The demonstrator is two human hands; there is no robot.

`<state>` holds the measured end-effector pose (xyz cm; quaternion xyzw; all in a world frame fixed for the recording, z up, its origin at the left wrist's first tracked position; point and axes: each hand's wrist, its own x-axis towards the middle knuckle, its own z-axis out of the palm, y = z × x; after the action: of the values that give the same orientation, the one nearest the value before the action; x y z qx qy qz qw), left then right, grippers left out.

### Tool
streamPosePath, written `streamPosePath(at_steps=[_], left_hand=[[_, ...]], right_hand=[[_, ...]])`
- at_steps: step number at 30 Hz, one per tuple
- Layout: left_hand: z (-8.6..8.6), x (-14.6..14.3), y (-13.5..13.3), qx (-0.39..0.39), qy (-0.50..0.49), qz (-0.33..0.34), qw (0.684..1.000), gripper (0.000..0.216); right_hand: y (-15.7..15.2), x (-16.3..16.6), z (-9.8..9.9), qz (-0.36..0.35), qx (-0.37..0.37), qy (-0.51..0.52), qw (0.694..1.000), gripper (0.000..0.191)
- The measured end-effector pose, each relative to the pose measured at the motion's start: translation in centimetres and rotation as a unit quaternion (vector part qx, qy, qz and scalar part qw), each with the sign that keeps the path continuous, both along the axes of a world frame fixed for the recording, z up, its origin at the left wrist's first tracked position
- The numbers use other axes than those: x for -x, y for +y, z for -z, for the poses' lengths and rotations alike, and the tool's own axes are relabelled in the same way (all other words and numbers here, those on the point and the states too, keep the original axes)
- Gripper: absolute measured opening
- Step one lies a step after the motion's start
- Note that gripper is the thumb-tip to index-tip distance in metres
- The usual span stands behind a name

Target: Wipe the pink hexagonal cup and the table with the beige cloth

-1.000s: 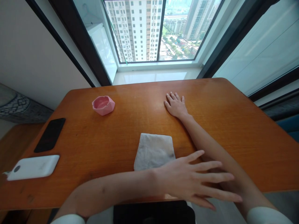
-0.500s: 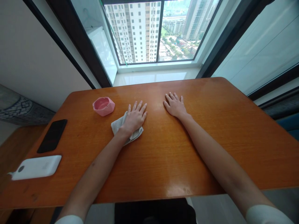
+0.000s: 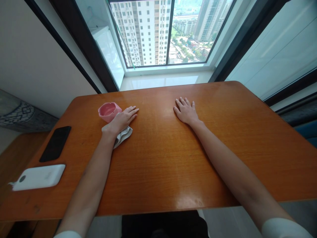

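My left hand (image 3: 123,119) lies flat over a folded pale grey cloth (image 3: 123,135), its palm pressing the cloth to the wooden table (image 3: 158,158). The fingers are stretched out to the right, beyond the cloth, and part of the cloth is hidden under the hand and wrist. Just behind the hand stands a pink faceted bowl (image 3: 108,110), partly covered by it; whether they touch I cannot tell. Farther right, my right hand (image 3: 186,111) rests palm down on the bare tabletop with its fingers spread.
A black phone (image 3: 55,143) lies at the table's left side. Nearer to me is a white device like a power bank (image 3: 42,177), with a short cable at its left end. Beyond the far edge are a window sill (image 3: 165,81) and a window.
My left hand has slid left with the cloth under it, up to the pink bowl, and its fingers now point more to the right. My right hand stays in place.
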<state>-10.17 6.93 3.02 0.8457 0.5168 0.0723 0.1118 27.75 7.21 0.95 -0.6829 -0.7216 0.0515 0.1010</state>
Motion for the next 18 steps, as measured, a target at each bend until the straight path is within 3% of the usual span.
streamPosePath(at_steps=[5, 8, 15, 18], left_hand=[[-1.0, 0.0, 0.1, 0.006, -0.017, -0.012, 1.0, 0.058], [-1.1, -1.6, 0.0, -0.005, -0.026, -0.027, 0.999, 0.058], [1.8, -11.9, -4.0, -0.058, -0.045, -0.015, 0.997, 0.067], [2.9, -14.2, -5.5, -0.061, -0.028, -0.002, 0.998, 0.068]], right_hand=[[0.0, 0.0, -0.1, -0.001, -0.004, 0.001, 1.0, 0.073], [0.0, 0.1, -0.2, 0.0, -0.002, -0.005, 1.0, 0.072], [-0.2, 0.3, -0.2, 0.004, -0.005, 0.0, 1.0, 0.072], [-0.1, 0.2, 0.0, 0.005, -0.005, -0.008, 1.0, 0.072]])
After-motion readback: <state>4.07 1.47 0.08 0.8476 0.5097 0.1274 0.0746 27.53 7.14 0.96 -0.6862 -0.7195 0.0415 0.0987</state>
